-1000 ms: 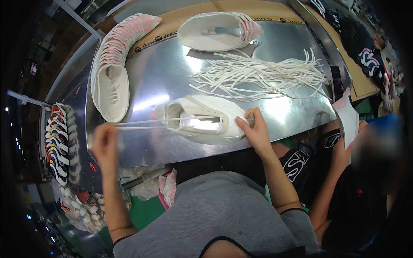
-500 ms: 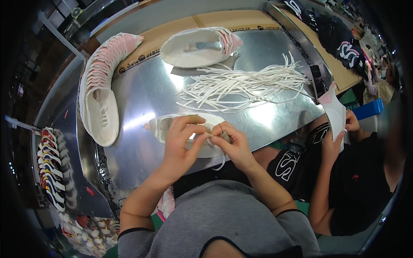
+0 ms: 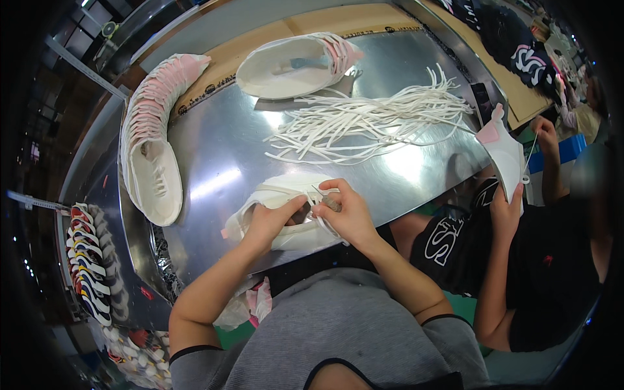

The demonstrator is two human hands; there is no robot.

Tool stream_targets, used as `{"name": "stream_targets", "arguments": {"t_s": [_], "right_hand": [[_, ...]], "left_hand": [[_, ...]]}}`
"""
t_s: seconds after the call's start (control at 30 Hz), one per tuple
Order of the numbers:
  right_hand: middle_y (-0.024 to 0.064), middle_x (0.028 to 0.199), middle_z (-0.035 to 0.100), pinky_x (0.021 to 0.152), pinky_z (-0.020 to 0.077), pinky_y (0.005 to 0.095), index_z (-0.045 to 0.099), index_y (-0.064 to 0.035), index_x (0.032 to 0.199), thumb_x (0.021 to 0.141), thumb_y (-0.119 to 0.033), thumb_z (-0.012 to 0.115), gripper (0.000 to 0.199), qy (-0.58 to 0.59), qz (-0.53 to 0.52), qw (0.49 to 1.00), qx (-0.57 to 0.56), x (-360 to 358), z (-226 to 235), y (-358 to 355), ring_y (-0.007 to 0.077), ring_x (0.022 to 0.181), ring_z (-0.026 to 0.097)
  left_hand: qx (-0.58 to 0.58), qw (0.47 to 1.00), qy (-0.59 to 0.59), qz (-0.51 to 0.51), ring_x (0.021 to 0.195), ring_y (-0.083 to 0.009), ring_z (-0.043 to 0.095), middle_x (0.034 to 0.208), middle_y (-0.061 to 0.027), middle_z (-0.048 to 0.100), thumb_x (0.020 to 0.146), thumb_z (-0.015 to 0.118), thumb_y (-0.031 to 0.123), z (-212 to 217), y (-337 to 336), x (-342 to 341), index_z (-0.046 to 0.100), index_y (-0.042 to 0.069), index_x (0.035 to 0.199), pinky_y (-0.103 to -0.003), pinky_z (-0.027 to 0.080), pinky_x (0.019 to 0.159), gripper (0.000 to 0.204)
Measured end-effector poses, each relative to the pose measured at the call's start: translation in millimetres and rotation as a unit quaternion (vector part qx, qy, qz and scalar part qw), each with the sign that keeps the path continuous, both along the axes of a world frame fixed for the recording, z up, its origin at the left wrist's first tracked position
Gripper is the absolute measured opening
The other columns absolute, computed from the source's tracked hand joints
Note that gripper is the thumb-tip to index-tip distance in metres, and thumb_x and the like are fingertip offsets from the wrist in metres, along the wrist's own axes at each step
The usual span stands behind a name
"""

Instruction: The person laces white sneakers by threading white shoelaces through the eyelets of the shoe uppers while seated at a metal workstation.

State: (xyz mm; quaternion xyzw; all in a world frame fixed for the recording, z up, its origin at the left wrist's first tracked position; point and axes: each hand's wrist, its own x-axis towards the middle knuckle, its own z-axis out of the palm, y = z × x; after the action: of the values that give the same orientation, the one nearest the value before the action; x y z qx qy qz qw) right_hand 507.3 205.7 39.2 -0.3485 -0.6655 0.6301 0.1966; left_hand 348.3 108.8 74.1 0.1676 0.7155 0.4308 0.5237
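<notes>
A white shoe upper point(image 3: 296, 239) lies on its side on the metal table in front of me. My left hand point(image 3: 272, 220) grips it, fingers inside its opening and thumb at the lacing edge. At the eyelets, my right hand point(image 3: 350, 218) is closed around an awl-like tool point(image 3: 331, 204) with a short tan handle and a thin metal tip, which points up and left. The right fingertips also pinch near a white lace point(image 3: 323, 223) at the upper's edge. The exact hold on the lace is partly hidden.
A bundle of white laces point(image 3: 383, 123) spreads across the metal table point(image 3: 214, 146). Behind it stand nested uppers point(image 3: 273, 78). A curved stack of white-and-pink uppers point(image 3: 146, 123) lines the left. At right, another person's hand point(image 3: 506, 214) holds a white upper point(image 3: 502, 156).
My hands were pinched together above the upper; now the left has gone into its opening and the right is at the eyelets. The co-worker's farther hand has risen, pulling a lace.
</notes>
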Motion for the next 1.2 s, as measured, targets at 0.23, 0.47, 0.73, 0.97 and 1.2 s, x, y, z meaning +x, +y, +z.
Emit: {"name": "stream_targets", "arguments": {"t_s": [0.23,0.47,0.73,0.97,1.2], "right_hand": [[0.0087,0.080,0.070,0.067,0.0487,0.0294,0.051,-0.0034,0.116,0.084,-0.013,0.074,0.040,-0.058,0.065,0.994,0.059,9,16,2,0.0167,0.073,0.065],[0.0154,0.088,0.070,0.067,0.0514,0.0321,0.062,0.0019,0.103,0.095,-0.012,0.063,0.016,0.023,0.053,0.988,0.143,23,24,1,0.0229,0.076,0.069],[0.0149,0.087,0.070,0.065,0.0521,0.0325,0.065,-0.0003,0.102,0.091,-0.010,0.065,0.014,-0.032,0.085,0.963,0.252,16,24,12,0.0267,0.075,0.069],[0.0140,0.085,0.069,0.063,0.0519,0.0320,0.066,-0.0005,0.102,0.091,-0.008,0.066,0.013,0.013,0.050,0.977,0.205,17,20,6,0.0255,0.075,0.069],[0.0141,0.085,0.069,0.061,0.0505,0.0374,0.065,-0.0007,0.096,0.089,-0.011,0.065,0.012,-0.021,0.091,0.957,0.274,12,26,9,0.0327,0.070,0.066]], "left_hand": [[0.152,0.979,0.131,0.046,0.083,-0.0111,0.067,0.098,-0.0073,0.072,0.086,0.074,0.011,-4,-8,20,0.067,-0.005,0.109,-0.026,0.054,0.072,0.029],[0.184,0.974,0.124,0.051,0.085,-0.0124,0.067,0.102,-0.0074,0.071,0.086,0.073,0.007,-9,-10,22,0.066,-0.005,0.112,-0.026,0.055,0.072,0.029],[0.145,0.980,0.128,0.035,0.084,-0.0123,0.067,0.098,-0.0092,0.071,0.086,0.074,0.008,-10,-12,17,0.065,-0.006,0.110,-0.026,0.055,0.073,0.029],[0.178,0.974,0.139,0.036,0.073,-0.0095,0.064,0.084,-0.0035,0.069,0.087,0.073,0.011,-16,-13,16,0.066,-0.001,0.107,-0.024,0.052,0.067,0.024],[0.136,0.984,0.111,0.022,0.077,-0.0100,0.065,0.085,-0.0038,0.069,0.091,0.069,0.012,-13,-19,13,0.065,0.000,0.108,-0.024,0.053,0.069,0.022]]}}
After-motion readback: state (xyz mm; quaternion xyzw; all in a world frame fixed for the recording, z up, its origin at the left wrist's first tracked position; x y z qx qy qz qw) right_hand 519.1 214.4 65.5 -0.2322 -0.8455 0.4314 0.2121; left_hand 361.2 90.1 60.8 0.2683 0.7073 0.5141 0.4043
